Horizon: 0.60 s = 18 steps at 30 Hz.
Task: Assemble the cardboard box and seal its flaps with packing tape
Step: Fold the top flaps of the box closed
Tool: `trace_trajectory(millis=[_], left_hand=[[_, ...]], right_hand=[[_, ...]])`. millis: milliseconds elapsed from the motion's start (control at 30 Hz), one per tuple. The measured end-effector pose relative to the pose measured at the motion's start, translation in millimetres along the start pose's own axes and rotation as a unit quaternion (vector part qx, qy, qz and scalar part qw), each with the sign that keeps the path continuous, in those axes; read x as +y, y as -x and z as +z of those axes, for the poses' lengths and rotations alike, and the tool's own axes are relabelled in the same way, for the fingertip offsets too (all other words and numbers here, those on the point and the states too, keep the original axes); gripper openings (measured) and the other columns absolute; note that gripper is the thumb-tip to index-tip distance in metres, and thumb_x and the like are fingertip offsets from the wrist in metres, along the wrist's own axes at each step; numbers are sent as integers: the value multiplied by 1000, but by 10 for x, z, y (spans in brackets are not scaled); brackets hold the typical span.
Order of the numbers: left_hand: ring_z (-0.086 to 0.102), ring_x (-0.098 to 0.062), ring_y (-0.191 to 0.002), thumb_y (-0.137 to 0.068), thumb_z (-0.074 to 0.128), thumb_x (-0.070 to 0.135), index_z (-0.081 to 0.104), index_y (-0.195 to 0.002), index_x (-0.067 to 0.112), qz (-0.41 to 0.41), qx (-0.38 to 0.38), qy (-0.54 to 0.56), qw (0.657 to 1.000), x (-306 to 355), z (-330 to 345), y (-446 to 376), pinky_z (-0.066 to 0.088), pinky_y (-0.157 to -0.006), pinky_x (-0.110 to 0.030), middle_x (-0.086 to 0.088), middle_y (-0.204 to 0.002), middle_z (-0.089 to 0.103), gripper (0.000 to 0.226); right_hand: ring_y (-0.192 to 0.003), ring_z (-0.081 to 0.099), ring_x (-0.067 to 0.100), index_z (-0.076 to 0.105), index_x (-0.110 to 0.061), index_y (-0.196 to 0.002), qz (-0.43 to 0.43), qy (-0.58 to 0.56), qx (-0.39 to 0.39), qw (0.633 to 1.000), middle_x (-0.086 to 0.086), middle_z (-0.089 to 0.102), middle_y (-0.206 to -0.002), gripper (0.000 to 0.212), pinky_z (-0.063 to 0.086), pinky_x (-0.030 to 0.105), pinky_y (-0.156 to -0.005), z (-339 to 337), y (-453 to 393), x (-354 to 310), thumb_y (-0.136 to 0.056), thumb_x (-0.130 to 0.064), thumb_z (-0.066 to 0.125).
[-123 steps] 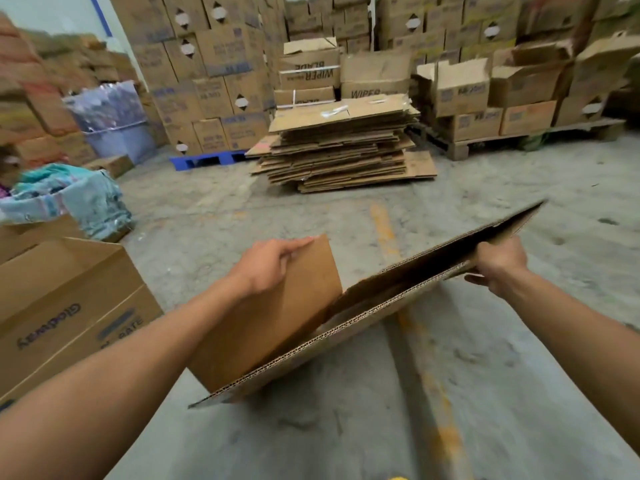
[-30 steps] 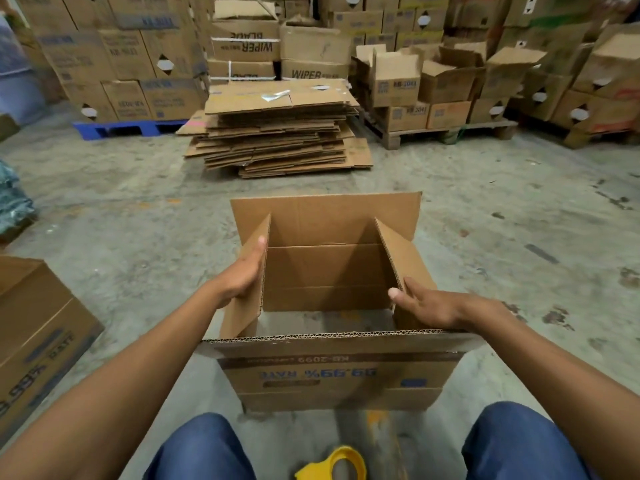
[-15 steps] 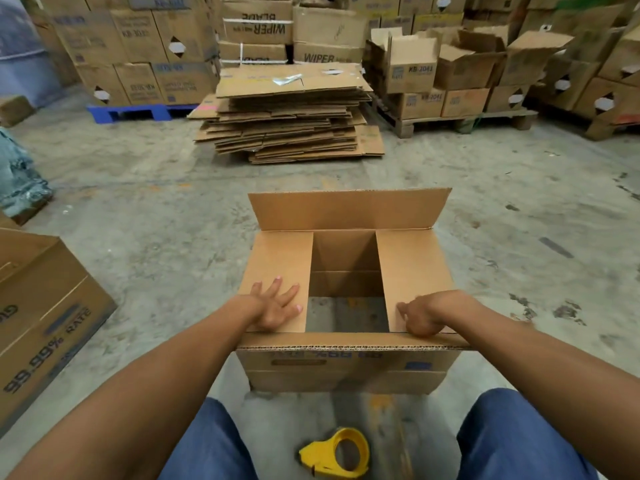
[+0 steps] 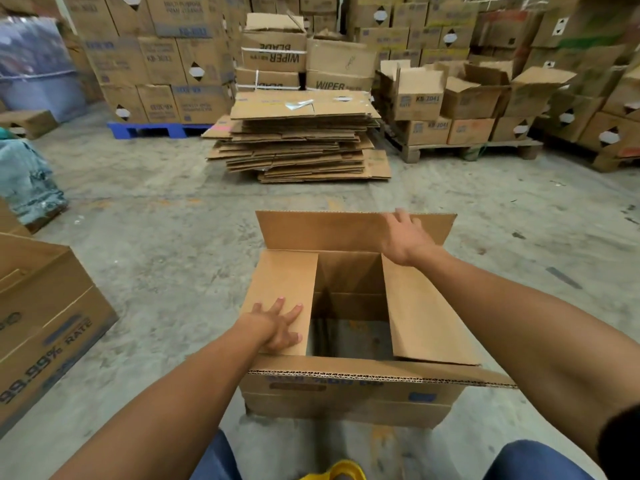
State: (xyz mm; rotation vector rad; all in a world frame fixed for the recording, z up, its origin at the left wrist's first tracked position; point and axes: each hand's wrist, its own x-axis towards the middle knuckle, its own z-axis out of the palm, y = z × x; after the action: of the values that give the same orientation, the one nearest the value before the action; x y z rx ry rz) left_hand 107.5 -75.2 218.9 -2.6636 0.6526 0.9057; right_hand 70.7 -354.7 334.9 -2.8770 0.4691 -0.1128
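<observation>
The cardboard box (image 4: 349,396) is sitting on the concrete floor (image 4: 166,258) at lower centre of the frame, both side flaps lying folded in. The left hand (image 4: 277,323) is pressing flat, fingers spread, on the left flap (image 4: 284,289). The right hand (image 4: 403,237), fingers open, is reaching onto the upright far flap (image 4: 325,232), holding nothing. Pulling that flap down squarely should make for a tight seam. A yellow tape dispenser (image 4: 343,472) is peeking in at the bottom edge.

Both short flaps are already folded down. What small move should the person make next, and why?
Probably pull the far flap down with the right hand, which already reaches its top edge. It stands upright, while the left hand presses the left short flap flat.
</observation>
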Motion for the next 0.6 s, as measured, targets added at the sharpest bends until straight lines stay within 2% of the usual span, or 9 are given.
trace_trajectory(millis=[67, 133, 167, 200, 300, 367, 467, 533, 600], left_hand=[[-14, -40, -146, -90, 26, 69, -22, -144, 48, -2, 4, 4, 1000, -16, 20, -8, 6, -117, -58, 1, -159, -27, 75], [-13, -42, -146, -90, 27, 68, -22, -144, 49, -6, 9, 5, 1000, -15, 27, -7, 10, -115, -61, 3, -159, -26, 75], [-13, -42, -146, -90, 28, 69, -21, -143, 50, -6, 10, 2, 1000, -8, 26, -16, 13, -115, -62, 4, -159, -26, 75], [-12, -42, -146, -90, 29, 69, -21, -143, 51, -8, 8, 0, 1000, 2, 21, -17, 15, -114, -63, 5, -159, -25, 75], [-11, -43, -146, -89, 29, 70, -20, -143, 52, -23, -8, -3, 1000, 35, -22, 14, 18, -112, -63, 8, -159, -25, 75], [-11, -43, -146, -90, 28, 70, -19, -143, 51, -24, -13, -4, 1000, 58, -63, 57, 17, -113, -63, 9, -159, -25, 74], [-8, -44, -146, -92, 27, 67, -16, -147, 46, -10, -15, -2, 1000, 84, -152, 217, 9, -117, -56, 5, -160, -23, 74], [-3, -42, -147, -92, 24, 69, -12, -150, 41, 16, -22, 7, 1000, 90, -237, 376, 6, -119, -52, 0, -161, -19, 74], [6, -34, -149, -88, 18, 75, 1, -154, 34, 52, -57, 42, 996, 75, -374, 596, 8, -119, -50, -1, -163, -8, 80]], right_hand=[[-148, 6, 35, 15, -28, -154, -7, 19, 51, 999, 5, 1, -165, 76, 23, 55, -114, -72, -144, -80, -91, -11, 53], [-150, -5, 33, 6, -30, -156, 1, 35, 38, 999, 3, -5, -165, 81, 14, 56, -117, -89, -272, -88, -92, -11, 51], [-150, -4, 33, 5, -30, -156, 7, 43, 14, 999, 3, -2, -166, 80, 12, 57, -117, -87, -318, -75, -93, -14, 51], [-150, 2, 33, 8, -29, -156, 12, 56, -13, 998, 5, 8, -165, 76, 12, 58, -117, -77, -338, -64, -94, -19, 51], [-139, 33, 34, 36, -23, -146, 2, 122, -50, 991, 9, 41, -149, 55, 16, 62, -114, -9, -237, -40, -95, -37, 48], [-131, 45, 33, 47, -23, -138, -21, 136, -73, 988, 8, 49, -141, 50, 20, 61, -111, 138, -114, -19, -95, -49, 39], [-126, 48, 37, 49, -20, -137, -45, 102, -176, 978, 14, 47, -142, 64, 37, 50, -104, 517, 144, 103, -93, -62, 29], [-129, 43, 38, 44, -19, -140, -45, 91, -218, 971, 15, 42, -146, 71, 38, 50, -105, 757, 279, 231, -92, -67, 25], [-136, 36, 37, 37, -20, -145, -41, 91, -232, 968, 13, 35, -151, 74, 32, 51, -109, 847, 317, 301, -92, -70, 21]])
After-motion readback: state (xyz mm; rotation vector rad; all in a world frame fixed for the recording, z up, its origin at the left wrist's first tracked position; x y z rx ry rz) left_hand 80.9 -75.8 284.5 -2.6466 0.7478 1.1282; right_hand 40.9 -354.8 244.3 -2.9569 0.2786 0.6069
